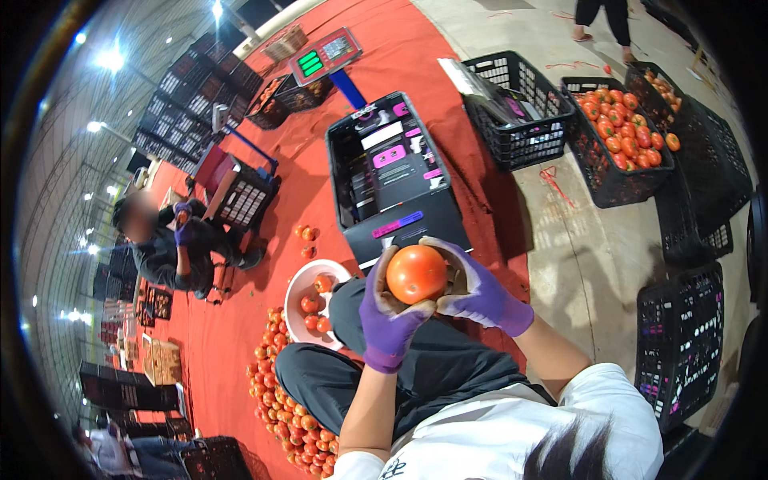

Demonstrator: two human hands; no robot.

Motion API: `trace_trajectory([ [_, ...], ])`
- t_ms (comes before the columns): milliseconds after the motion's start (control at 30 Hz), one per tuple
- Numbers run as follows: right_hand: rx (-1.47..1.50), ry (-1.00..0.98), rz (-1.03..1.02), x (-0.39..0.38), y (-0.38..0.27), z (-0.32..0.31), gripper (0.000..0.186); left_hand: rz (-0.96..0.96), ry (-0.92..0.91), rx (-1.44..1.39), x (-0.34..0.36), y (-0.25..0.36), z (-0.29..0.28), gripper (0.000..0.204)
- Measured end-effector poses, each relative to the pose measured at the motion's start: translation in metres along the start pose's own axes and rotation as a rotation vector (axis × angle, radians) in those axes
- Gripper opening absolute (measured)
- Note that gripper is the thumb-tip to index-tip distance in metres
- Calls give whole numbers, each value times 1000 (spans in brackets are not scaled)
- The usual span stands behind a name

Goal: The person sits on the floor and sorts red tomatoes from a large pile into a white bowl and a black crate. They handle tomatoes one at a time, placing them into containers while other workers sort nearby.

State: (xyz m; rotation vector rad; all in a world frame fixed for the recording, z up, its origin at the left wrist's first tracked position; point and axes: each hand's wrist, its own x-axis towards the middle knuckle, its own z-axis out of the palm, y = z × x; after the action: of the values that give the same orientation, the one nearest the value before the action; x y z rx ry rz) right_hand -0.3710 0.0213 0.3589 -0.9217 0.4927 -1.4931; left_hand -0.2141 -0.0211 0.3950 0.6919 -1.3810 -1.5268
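Note:
A large orange-red tomato [417, 274] rests between my two hands, above my lap. My left hand [390, 314], in a purple glove with a soiled pale palm, cups its left side. My right hand [472, 284], gloved the same way, curls round the right side. Just beyond the tomato stands a black crate [340, 188] lined with dark printed card, a pink and purple marker lying on the near flap. By my left knee a pale pink basin [298, 292] holds several tomatoes. A heap of loose tomatoes [292, 416] spreads over the red cloth beside my left leg.
A scale with a lit display [326, 56] stands behind the lined crate. To the right are a black crate of tomatoes [624, 132], a crate of flat card [520, 108] and stacked crates [680, 344]. At left another person [172, 244] sits in purple gloves. Someone's legs [604, 20] show far right.

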Motion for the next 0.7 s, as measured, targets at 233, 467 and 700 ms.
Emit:
trace_trajectory([
  [233,-133,-5,19,13,11,25,82,83,13,138,-20,14,-26,83],
  [467,-312,43,-73,30,37,63,80,87,92,297,-41,48,-74,56],
  [700,-513,-53,-121,32,77,110,78,165,148,535,-87,78,-128,49],
])
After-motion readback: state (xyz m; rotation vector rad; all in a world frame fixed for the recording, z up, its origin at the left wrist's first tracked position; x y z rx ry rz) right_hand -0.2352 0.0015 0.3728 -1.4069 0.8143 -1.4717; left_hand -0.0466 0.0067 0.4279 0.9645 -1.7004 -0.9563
